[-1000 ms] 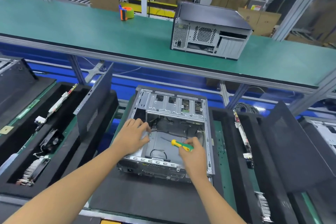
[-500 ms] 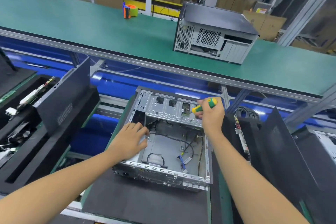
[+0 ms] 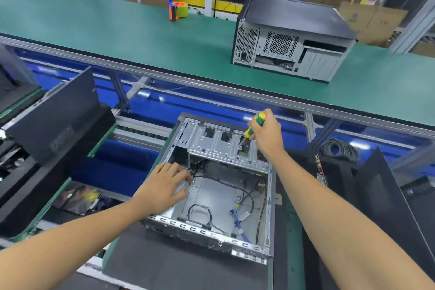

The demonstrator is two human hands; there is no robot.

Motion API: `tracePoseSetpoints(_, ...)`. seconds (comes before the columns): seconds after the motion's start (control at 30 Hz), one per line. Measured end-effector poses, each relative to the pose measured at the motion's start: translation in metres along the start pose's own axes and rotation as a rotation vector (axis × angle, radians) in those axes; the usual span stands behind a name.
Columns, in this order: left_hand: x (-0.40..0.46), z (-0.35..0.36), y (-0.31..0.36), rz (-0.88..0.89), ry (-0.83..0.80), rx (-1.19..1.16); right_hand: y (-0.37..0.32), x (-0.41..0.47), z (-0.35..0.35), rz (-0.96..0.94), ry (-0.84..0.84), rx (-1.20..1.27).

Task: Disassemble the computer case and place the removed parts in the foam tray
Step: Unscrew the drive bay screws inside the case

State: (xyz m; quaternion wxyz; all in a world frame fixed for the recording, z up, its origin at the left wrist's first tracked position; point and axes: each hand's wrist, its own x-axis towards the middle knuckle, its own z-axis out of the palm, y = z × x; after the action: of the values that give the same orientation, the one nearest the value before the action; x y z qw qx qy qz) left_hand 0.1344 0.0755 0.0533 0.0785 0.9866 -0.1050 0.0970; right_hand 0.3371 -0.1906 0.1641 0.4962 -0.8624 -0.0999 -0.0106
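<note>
An open metal computer case lies on a dark mat in front of me, with loose black and blue cables inside. My right hand grips a green and yellow screwdriver, its tip down on the drive bracket at the case's far side. My left hand rests on the case's left wall, fingers loosely bent over the edge. A black foam tray stands to the left, holding removed parts. Another black foam tray stands to the right.
A green conveyor table runs across behind, carrying a closed computer case and an orange and green tape dispenser. A black side panel leans on the left tray. A coil of cable lies at the right.
My right hand carried the screwdriver from the case's middle up to the far bracket and set its tip there. My left hand stayed on the left wall. My view shifted left and closer.
</note>
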Motion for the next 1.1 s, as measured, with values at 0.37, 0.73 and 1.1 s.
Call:
tracePoseSetpoints(0.37, 0.052, -0.013, 0.009, 0.062, -0.184, -0.145, -0.006, 0.013, -0.004, 0.017, -0.11, -0.098)
tracePoseSetpoints(0.73, 0.211, -0.01, 0.075, -0.181, -0.201, -0.574, -0.018, 0.032, -0.005, 0.049, -0.161, -0.146)
tracePoseSetpoints(1.1, 0.218, 0.026, 0.062, -0.213, -0.136, -0.676, -0.017, 0.058, -0.015, 0.124, -0.24, -0.144)
